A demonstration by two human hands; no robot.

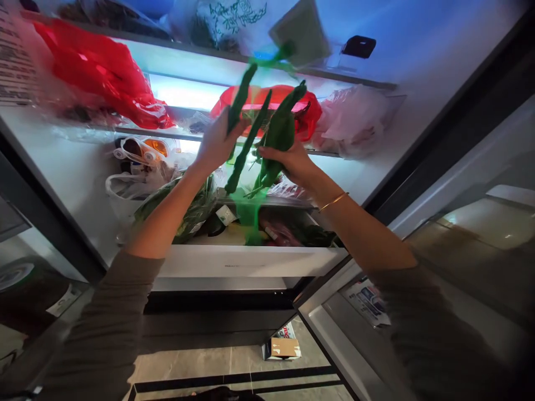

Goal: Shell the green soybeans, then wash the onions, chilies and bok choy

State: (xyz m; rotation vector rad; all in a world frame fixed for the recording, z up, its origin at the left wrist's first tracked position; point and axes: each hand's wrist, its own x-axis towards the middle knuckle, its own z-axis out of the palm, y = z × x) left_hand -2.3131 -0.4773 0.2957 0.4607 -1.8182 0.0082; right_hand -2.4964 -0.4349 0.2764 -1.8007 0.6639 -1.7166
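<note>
My left hand (217, 139) is closed around a long dark green pepper (241, 99), its tip pointing up. My right hand (295, 161) grips several green peppers (281, 131) in a bunch, thumb across them. Another slim wrinkled pepper (251, 143) slants between the two hands; I cannot tell which hand bears it. A see-through green plastic bag (249, 214), blurred, hangs behind and below the peppers, over the open drawer (246, 260). What, if anything, holds the bag is hidden.
Inside the fridge, red plastic bags (104, 72) and a whitish bag (355, 114) fill the shelf. Wrapped leafy greens (188, 206) and a white basket (121, 189) sit at left. The open door (418, 267) stands at right. A small box (284, 348) lies on the floor.
</note>
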